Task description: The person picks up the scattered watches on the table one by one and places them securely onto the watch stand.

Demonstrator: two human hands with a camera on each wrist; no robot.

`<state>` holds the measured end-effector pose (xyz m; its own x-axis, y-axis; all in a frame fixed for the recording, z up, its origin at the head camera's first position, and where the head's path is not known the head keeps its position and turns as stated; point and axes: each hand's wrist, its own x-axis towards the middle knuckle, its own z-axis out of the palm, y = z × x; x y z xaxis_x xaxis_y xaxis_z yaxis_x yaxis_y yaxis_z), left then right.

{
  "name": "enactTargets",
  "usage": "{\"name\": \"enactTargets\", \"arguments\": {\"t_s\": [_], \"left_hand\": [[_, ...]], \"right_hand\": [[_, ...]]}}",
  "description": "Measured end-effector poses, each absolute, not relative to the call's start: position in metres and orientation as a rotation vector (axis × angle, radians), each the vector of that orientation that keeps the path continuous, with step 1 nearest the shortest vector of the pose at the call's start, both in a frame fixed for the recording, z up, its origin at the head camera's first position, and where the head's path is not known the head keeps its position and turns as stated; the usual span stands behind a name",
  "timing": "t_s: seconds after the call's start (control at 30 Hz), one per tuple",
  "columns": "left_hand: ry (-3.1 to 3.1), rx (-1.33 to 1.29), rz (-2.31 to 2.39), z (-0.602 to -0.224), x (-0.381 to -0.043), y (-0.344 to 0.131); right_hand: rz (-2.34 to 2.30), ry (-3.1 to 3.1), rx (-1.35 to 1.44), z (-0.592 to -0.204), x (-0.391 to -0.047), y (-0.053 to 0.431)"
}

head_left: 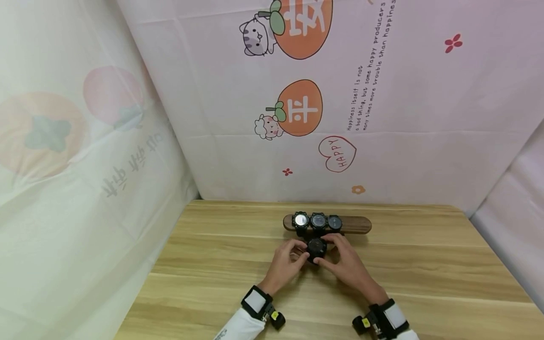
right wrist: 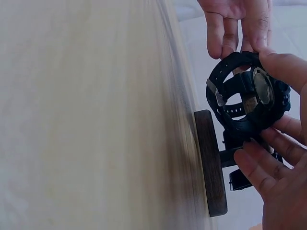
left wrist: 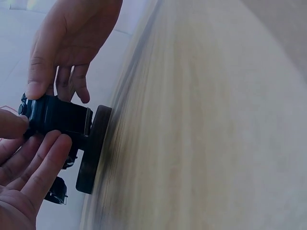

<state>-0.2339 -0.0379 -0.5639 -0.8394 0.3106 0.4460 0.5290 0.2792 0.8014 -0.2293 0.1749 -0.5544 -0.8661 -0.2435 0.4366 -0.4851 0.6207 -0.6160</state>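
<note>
A black wristwatch [head_left: 316, 249] with a round dark dial is held between both hands, in front of a dark wooden watch stand [head_left: 357, 225]. My left hand [head_left: 285, 265] pinches its left side, thumb and fingertips at the case edge. On the opposite side, my right hand [head_left: 347, 264] grips the watch between thumb and index finger. The right wrist view shows the strap of the watch [right wrist: 218, 88] buckled into a loop, with the metal case back inside. Behind it, three more watches [head_left: 318, 220] sit side by side on the stand, towards its left end.
The wood-grain table [head_left: 204, 264] extends to both sides of the hands. A white printed cloth [head_left: 408, 156] hangs behind its back edge, and another cloth [head_left: 63, 226] stands along the left. Each wrist carries a strapped camera, such as the left wrist camera [head_left: 277, 319].
</note>
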Motion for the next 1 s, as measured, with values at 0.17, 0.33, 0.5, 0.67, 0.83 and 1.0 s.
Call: {"name": "enactTargets", "arguments": {"t_s": [0.17,0.33,0.5,0.67,0.83,1.0], "left_hand": [[-2.316,-0.821,-1.582,-0.5646,-0.2348,-0.0372],[-2.303,-0.877,-1.538,-0.5658,-0.2365,-0.0368],[-2.335,-0.901,-1.508,-0.5661,-0.2390,-0.0380],[-2.363,-0.933,-1.345,-0.5651,-0.2416,-0.0387],[-2.397,-0.975,-1.249,-0.5629,-0.2414,-0.0382],[-2.418,-1.000,-1.260,-0.5614,-0.2395,-0.0377]], "right_hand": [[1.106,-2.520,0.616,-0.5550,-0.2296,0.1751],[1.116,-2.515,0.632,-0.5563,-0.2292,0.1767],[1.150,-2.498,0.658,-0.5543,-0.2279,0.1781],[1.171,-2.480,0.695,-0.5522,-0.2274,0.1791],[1.190,-2.456,0.753,-0.5524,-0.2277,0.1795],[1.192,-2.437,0.824,-0.5517,-0.2270,0.1793]]}}
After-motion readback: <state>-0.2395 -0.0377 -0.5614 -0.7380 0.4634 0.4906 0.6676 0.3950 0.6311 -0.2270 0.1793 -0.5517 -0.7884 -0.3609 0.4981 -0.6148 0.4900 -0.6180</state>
